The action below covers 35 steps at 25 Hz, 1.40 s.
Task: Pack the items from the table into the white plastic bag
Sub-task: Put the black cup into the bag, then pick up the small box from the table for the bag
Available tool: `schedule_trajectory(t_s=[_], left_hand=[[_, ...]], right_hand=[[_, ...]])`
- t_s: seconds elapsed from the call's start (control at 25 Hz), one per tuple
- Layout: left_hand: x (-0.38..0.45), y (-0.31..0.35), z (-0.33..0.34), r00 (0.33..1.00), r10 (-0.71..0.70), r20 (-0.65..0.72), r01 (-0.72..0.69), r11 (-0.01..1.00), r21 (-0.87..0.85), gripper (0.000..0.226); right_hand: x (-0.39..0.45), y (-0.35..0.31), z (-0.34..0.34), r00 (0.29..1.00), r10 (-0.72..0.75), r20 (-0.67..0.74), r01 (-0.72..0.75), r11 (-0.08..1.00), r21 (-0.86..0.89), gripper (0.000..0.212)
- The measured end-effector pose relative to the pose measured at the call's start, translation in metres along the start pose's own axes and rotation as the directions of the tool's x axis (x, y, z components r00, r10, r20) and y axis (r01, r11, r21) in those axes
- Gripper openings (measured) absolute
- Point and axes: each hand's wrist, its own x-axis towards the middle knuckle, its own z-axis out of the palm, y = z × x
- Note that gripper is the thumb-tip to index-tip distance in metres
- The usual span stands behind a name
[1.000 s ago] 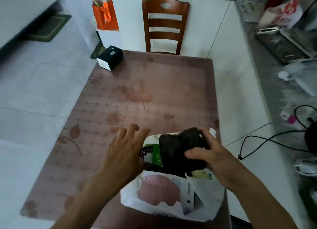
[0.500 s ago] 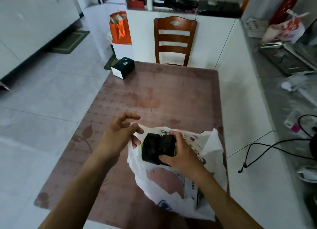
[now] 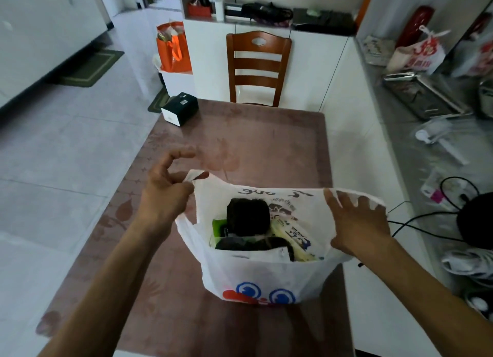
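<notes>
The white plastic bag (image 3: pixel 261 276) stands upright on the near part of the brown table (image 3: pixel 240 137), its mouth spread wide. My left hand (image 3: pixel 162 193) pinches the bag's left handle. My right hand (image 3: pixel 357 223) holds the right handle, with fingers spread through the plastic. Inside the bag lie a black bundle (image 3: pixel 248 217), a green packet (image 3: pixel 220 227) and a pale printed pack (image 3: pixel 290 236). A black and white box (image 3: pixel 180 108) sits on the table's far left corner.
A wooden chair (image 3: pixel 257 68) stands at the table's far end. An orange bag (image 3: pixel 173 47) sits on a white stand beyond the box. To the right runs a white counter with a metal tray (image 3: pixel 424 95), black cables (image 3: pixel 426 217) and clutter.
My right hand let go of the black bundle, which now lies inside the bag. Both hands moved to the handles and pulled the bag upright and open.
</notes>
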Motion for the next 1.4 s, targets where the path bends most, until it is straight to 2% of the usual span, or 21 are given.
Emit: schedule_trajectory(t_s=[0.08, 0.16, 0.24, 0.36, 0.48, 0.6, 0.68, 0.84, 0.96, 1.08, 1.2, 1.24, 1.36, 1.4], left_hand=[[0.005, 0.007, -0.008, 0.998, 0.059, -0.008, -0.059, 0.998, 0.03, 0.066], [0.007, 0.005, -0.007, 0.996, 0.071, 0.059, -0.076, 0.993, 0.087, 0.072], [0.003, -0.004, -0.006, 0.99, 0.043, 0.132, -0.063, 0.988, 0.144, 0.067], [0.002, -0.018, -0.011, 0.991, 0.032, 0.133, -0.058, 0.978, 0.202, 0.047], [0.005, -0.021, -0.011, 0.993, 0.021, 0.119, -0.052, 0.962, 0.266, 0.036], [0.012, -0.02, -0.007, 0.991, 0.007, 0.131, -0.04, 0.967, 0.252, 0.026], [0.03, -0.025, -0.01, 0.997, 0.009, 0.082, -0.029, 0.966, 0.256, 0.024], [0.108, -0.057, -0.019, 1.0, -0.005, 0.022, -0.005, 0.913, 0.409, 0.031], [0.195, -0.094, -0.029, 0.999, -0.049, -0.012, 0.047, 0.838, 0.544, 0.043], [0.275, -0.153, -0.042, 0.985, -0.169, 0.024, 0.107, 0.725, 0.681, 0.062], [0.335, -0.207, -0.059, 0.962, -0.272, 0.023, 0.18, 0.696, 0.695, 0.084], [0.354, -0.223, -0.064, 0.956, -0.292, 0.006, 0.197, 0.659, 0.726, 0.091], [0.389, -0.26, -0.078, 0.932, -0.358, -0.048, 0.201, 0.402, 0.893, 0.11], [0.393, -0.269, -0.082, 0.915, -0.401, -0.046, 0.211, 0.378, 0.901, 0.114]], right_hand=[[-0.003, 0.007, -0.008, 0.995, 0.007, -0.096, -0.005, 1.0, 0.024, 0.12], [-0.011, -0.001, -0.012, 0.993, -0.03, -0.116, 0.032, 0.999, 0.018, 0.119], [-0.017, -0.012, -0.018, 0.986, -0.105, -0.128, 0.112, 0.992, 0.05, 0.099], [-0.017, -0.023, -0.043, 0.927, -0.243, -0.286, 0.305, 0.933, 0.193, 0.064], [-0.011, -0.045, -0.073, 0.847, -0.352, -0.398, 0.483, 0.822, 0.301, 0.051], [0.009, -0.068, -0.093, 0.791, -0.421, -0.444, 0.587, 0.727, 0.356, 0.048], [0.031, -0.085, -0.107, 0.761, -0.451, -0.467, 0.628, 0.694, 0.352, 0.05], [0.085, -0.127, -0.146, 0.728, -0.479, -0.49, 0.672, 0.64, 0.373, 0.066], [0.143, -0.17, -0.173, 0.748, -0.483, -0.455, 0.654, 0.652, 0.383, 0.072], [0.214, -0.218, -0.186, 0.773, -0.48, -0.414, 0.626, 0.682, 0.378, 0.076], [0.28, -0.262, -0.186, 0.801, -0.478, -0.36, 0.593, 0.719, 0.363, 0.079], [0.304, -0.277, -0.183, 0.809, -0.478, -0.342, 0.583, 0.726, 0.364, 0.079], [0.366, -0.323, -0.173, 0.825, -0.492, -0.278, 0.564, 0.75, 0.346, 0.081], [0.384, -0.339, -0.171, 0.825, -0.494, -0.275, 0.562, 0.767, 0.31, 0.081]])
